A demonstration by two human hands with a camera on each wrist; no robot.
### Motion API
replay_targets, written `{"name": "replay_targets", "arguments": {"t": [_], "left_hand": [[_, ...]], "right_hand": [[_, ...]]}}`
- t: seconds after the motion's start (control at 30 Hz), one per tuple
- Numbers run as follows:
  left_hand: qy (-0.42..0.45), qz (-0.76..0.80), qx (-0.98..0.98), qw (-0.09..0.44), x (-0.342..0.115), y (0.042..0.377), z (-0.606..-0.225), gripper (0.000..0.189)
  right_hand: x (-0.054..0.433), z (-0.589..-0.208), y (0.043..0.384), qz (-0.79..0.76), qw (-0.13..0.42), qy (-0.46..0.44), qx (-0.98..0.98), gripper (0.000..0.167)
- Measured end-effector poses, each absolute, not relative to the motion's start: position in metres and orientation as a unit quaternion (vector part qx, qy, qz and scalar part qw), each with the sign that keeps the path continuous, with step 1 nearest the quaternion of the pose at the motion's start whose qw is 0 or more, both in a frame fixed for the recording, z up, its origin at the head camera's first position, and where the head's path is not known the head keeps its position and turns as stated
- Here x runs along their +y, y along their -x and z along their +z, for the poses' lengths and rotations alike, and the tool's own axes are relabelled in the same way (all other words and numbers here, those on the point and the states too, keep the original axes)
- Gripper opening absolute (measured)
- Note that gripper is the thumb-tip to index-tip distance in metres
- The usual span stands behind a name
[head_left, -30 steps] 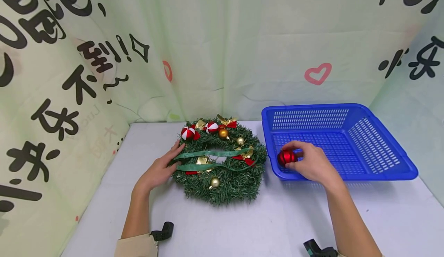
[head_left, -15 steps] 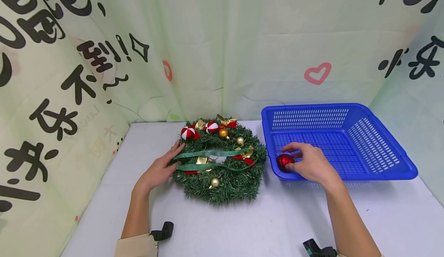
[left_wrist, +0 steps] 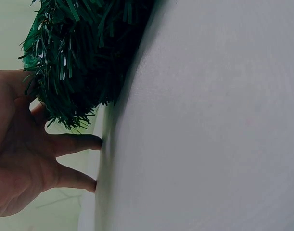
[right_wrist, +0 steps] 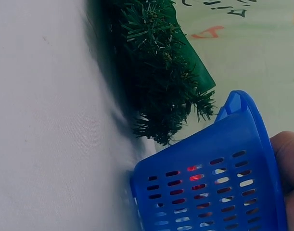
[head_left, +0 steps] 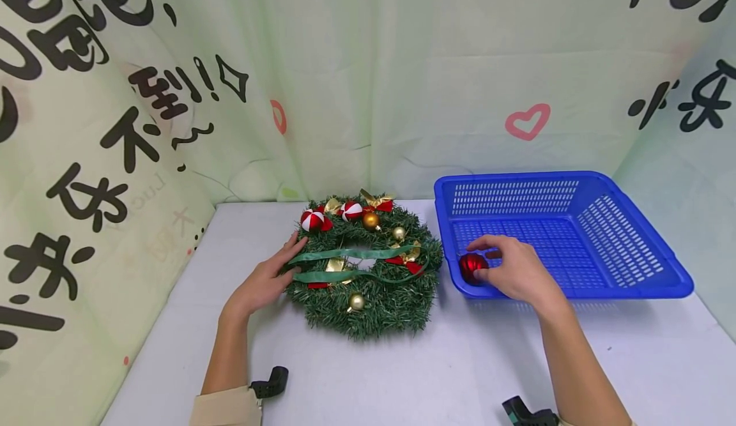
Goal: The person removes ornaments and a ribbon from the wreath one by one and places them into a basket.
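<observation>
The left hand (head_left: 264, 285) rests at the left edge of a green tinsel wreath (head_left: 391, 314), its fingers spread. In the left wrist view two fingertips of that hand (left_wrist: 26, 163) reach the tabletop beside the wreath. A shiny red ball ornament (head_left: 470, 269) lies inside the blue plastic basket (head_left: 512, 199), in its near left corner. Over it is the right hand (head_left: 520, 274), thumb by the ball and the bent index finger apart above it. In the right wrist view the basket wall (right_wrist: 209, 149) hides most of this hand; red shows through the slots.
The wreath carries red-and-white balls (head_left: 351, 211), gold balls (head_left: 356, 302), red and gold bows (head_left: 379, 204) and two green ribbon strands (head_left: 351, 255) across its middle. A white table (head_left: 374, 381) lies below, with a printed curtain (head_left: 402, 126) behind.
The red ball ornament has dropped slightly down and left from the right fingers, which have loosened from it. The left hand and wreath have kept their places.
</observation>
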State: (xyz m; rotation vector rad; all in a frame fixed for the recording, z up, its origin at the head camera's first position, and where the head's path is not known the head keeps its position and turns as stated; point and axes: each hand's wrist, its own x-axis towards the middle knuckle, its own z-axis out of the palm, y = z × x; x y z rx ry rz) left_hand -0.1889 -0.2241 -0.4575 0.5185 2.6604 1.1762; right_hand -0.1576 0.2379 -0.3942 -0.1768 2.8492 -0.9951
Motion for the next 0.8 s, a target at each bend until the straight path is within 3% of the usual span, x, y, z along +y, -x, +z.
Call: {"name": "replay_targets", "arguments": {"t": [0.8], "left_hand": [[-0.171, 0.397, 0.896, 0.097, -0.2245, 0.1882, -0.4564, 0.063]], "right_hand": [[0.2371, -0.3916, 0.1563, -0.340, 0.051, 0.051, 0.938, 0.038]]}}
